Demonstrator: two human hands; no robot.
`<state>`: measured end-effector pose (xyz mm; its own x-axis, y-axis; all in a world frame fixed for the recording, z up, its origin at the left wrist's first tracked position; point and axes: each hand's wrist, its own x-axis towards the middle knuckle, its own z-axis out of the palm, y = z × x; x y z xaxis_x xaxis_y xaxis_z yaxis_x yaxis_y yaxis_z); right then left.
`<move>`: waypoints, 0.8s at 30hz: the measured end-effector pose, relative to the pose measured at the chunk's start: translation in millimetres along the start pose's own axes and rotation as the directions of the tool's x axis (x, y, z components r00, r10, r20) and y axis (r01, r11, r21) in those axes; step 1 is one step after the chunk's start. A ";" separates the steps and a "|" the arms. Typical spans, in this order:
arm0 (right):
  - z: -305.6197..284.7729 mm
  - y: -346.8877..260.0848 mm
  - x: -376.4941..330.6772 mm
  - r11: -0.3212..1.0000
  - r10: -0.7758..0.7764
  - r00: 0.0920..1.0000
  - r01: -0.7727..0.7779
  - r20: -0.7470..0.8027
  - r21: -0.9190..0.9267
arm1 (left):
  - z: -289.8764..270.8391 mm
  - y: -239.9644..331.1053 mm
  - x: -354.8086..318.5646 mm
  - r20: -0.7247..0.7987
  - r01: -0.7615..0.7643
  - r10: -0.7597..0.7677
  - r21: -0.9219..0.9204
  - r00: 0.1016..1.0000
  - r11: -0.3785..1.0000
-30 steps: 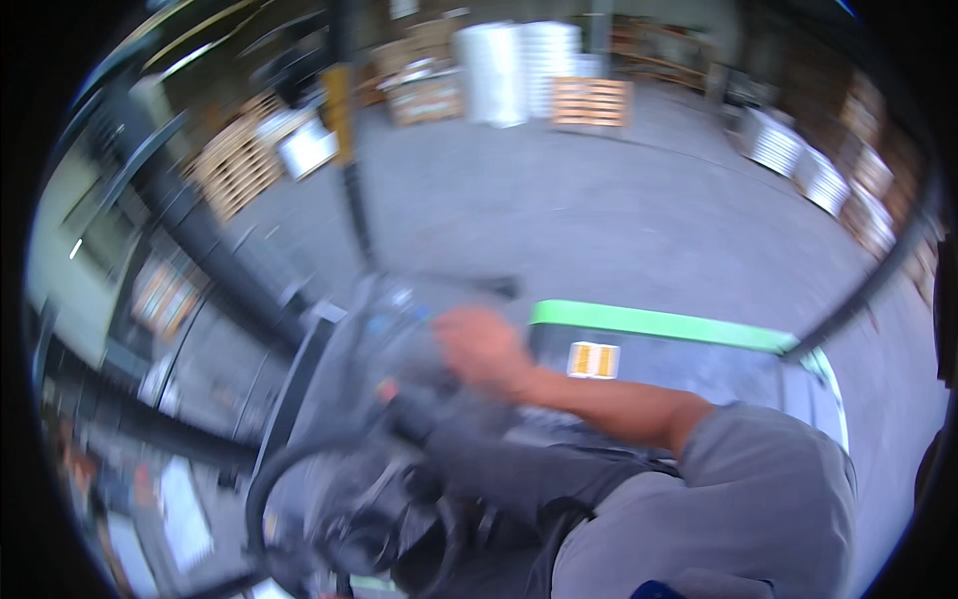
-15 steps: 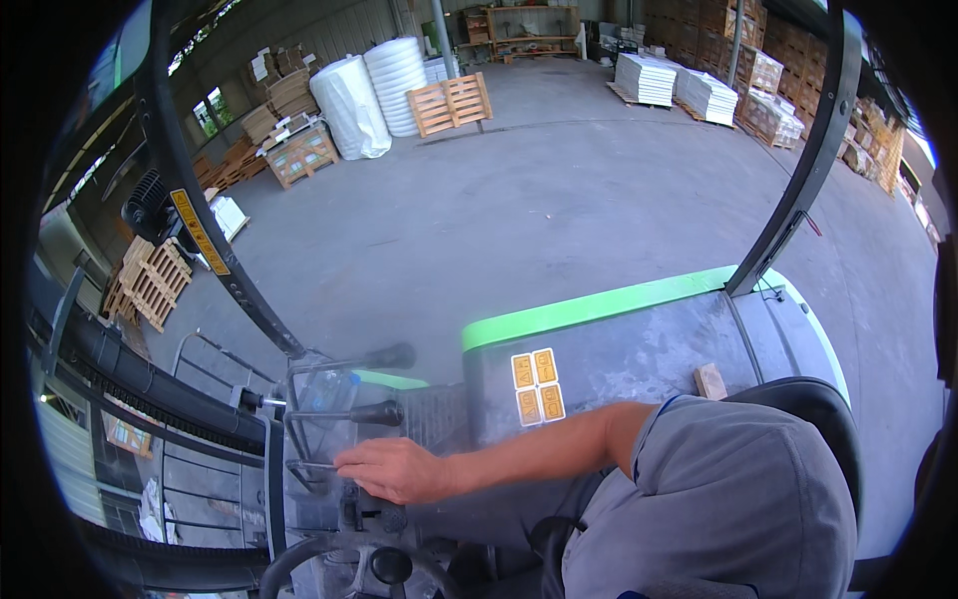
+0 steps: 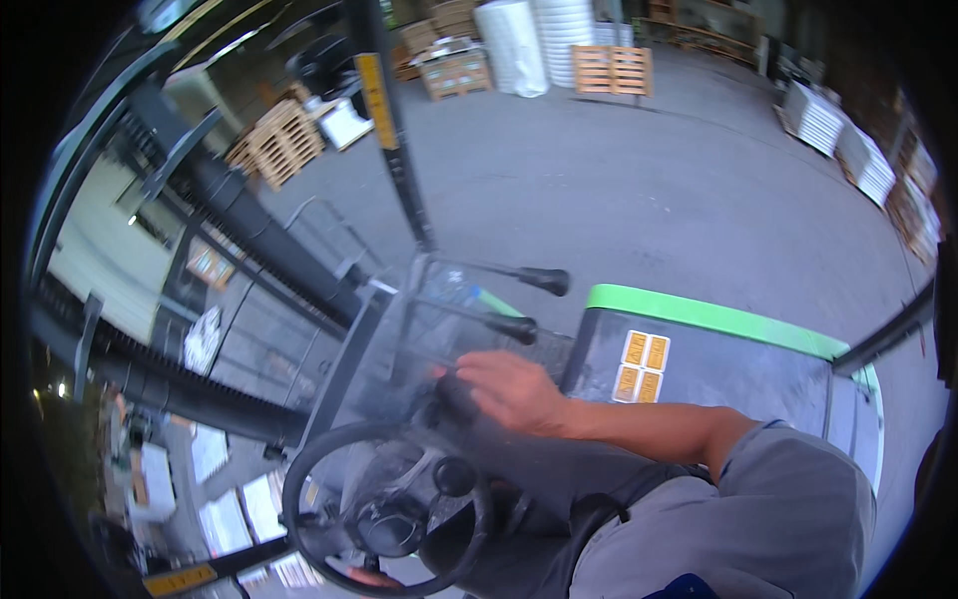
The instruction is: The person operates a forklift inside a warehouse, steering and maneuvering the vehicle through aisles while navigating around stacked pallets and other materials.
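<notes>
My right hand (image 3: 511, 391) reaches across from the right, fingers curled over a black-knobbed control lever (image 3: 456, 397); motion blur softens the fingertips. Two more levers with black grips stand just beyond it, the far lever (image 3: 544, 281) and the middle lever (image 3: 513, 327). Below and left is a black steering wheel (image 3: 289, 489) with a round spinner knob (image 3: 454, 476). Only a small part of my left hand (image 3: 373, 577) shows, closed at the wheel's lower rim; the rest of it is hidden.
Dark mast rails (image 3: 249, 225) rise on the left. A grey cover with a green edge (image 3: 718, 320) lies to the right. Across the concrete floor stand wooden pallets (image 3: 286, 142), an upright orange-brown pallet (image 3: 612, 70), white wrapped rolls (image 3: 512, 50) and white stacks (image 3: 810, 118).
The view has swung left, bringing the whole steering wheel and part of my left hand into sight. My right hand has shifted from a thin lever tip to a black knob closer to the wheel.
</notes>
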<state>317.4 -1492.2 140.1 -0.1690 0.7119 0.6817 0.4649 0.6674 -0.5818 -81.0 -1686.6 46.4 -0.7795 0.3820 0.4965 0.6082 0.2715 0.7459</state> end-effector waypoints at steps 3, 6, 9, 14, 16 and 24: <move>-5.7 -15.9 13.4 0.999 -0.014 0.996 0.010 -0.083 -0.051 | -17.5 12.4 -17.9 -0.018 0.099 -0.100 -0.044 0.995 0.994; -11.9 -39.1 12.2 0.991 -0.119 0.990 0.123 -0.072 0.047 | -24.8 33.7 -31.9 0.002 0.076 -0.076 -0.027 0.997 0.997; -2.8 -68.1 0.0 0.959 -0.173 0.984 0.159 0.041 0.237 | -22.5 46.1 -32.1 -0.046 0.142 -0.143 -0.031 0.989 0.989; 20.9 -95.3 -16.5 0.917 -0.172 0.982 0.130 0.080 0.377 | -19.2 39.6 -28.4 -0.065 0.148 -0.152 -0.051 0.986 0.988; 26.8 -95.1 -14.7 0.933 -0.201 0.979 0.179 0.041 0.312 | -19.8 34.6 -29.3 -0.050 0.206 -0.208 -0.036 0.977 0.978; 50.1 -94.3 22.6 0.948 -0.235 0.968 0.248 -0.086 0.201 | -24.1 45.4 -41.5 -0.049 0.027 -0.032 -0.087 0.998 0.996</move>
<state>226.2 -1528.1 188.2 -0.1984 0.5133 0.8350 0.2240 0.8531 -0.4713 -24.6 -1711.4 70.4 -0.8049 0.3293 0.4937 0.5711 0.2036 0.7952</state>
